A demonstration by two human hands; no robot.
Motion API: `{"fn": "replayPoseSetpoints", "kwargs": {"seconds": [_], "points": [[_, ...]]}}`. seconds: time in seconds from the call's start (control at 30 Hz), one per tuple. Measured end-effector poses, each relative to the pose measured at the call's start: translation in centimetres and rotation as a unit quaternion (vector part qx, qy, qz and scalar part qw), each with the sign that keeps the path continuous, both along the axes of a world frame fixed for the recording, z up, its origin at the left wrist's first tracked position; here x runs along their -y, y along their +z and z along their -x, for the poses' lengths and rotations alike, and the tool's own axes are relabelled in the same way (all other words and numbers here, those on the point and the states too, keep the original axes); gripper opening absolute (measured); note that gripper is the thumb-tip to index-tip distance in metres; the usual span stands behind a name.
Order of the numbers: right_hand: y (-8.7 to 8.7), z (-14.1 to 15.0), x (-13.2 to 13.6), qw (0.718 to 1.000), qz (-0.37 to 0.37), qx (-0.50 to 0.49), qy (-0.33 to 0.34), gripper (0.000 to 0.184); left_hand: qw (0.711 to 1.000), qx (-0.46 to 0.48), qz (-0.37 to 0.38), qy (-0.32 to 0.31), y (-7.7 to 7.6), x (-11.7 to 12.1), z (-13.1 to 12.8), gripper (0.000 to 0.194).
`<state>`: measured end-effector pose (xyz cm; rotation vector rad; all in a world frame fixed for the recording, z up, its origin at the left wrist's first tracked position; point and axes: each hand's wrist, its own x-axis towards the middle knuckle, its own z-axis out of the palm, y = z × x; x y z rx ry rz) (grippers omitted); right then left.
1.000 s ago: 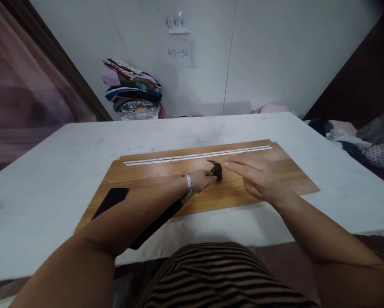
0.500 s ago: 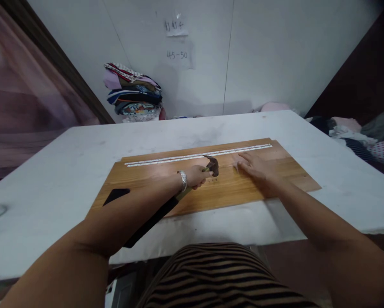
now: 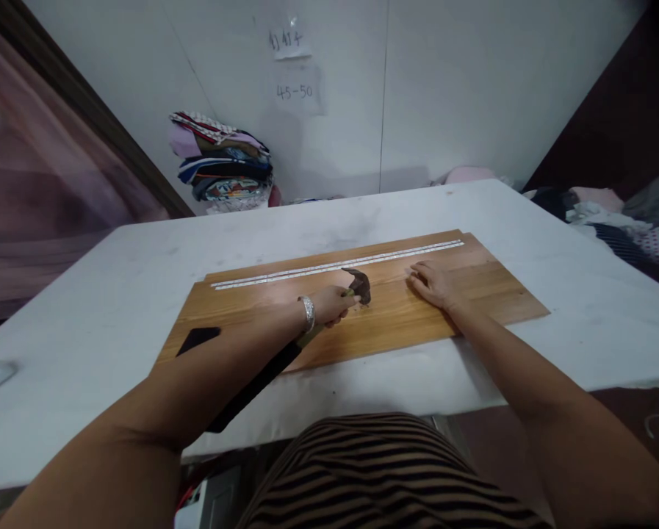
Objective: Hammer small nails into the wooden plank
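Observation:
My left hand, with a silver bracelet at the wrist, is wrapped round the handle of a claw hammer. The dark metal head is low over the middle of the wooden board, and the long black grip runs back under my forearm. Small dark marks, perhaps nails, show on the wood by the head, which partly hides them. My right hand rests on the board right of the hammer, fingers curled and tips close together. At those tips is a small pale patch too unclear to name.
Two narrow white strips run along the board's far side. A black flat object lies at its left. The board rests on a white-covered table. Folded clothes are stacked against the wall, and more cloth lies at the right.
My right hand's fingers have gone from stretched out to curled in. The hammer head has come down over the small dark marks. The view has shifted slightly.

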<state>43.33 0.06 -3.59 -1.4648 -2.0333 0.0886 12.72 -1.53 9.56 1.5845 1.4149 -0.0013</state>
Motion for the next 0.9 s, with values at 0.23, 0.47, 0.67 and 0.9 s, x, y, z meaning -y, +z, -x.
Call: {"fn": "replayPoseSetpoints", "kwargs": {"seconds": [0.23, 0.47, 0.67, 0.9], "points": [[-0.5, -0.2, 0.0, 0.998, 0.012, -0.009, -0.06, 0.031, 1.0, -0.003, 0.0, -0.016, 0.1, 0.2, -1.0, 0.03], [-0.3, 0.0, 0.0, 0.997, 0.047, -0.012, -0.066, 0.028, 1.0, -0.006, 0.002, -0.017, 0.2, 0.3, -1.1, 0.032], [-0.4, 0.0, 0.0, 0.995, 0.055, -0.013, -0.078, 0.031, 1.0, -0.015, 0.001, -0.011, -0.1, 0.1, -1.2, 0.03], [-0.3, 0.1, 0.0, 0.995, 0.06, -0.003, -0.081, 0.029, 1.0, 0.006, 0.011, -0.007, -1.0, -0.2, -1.0, 0.028]]}}
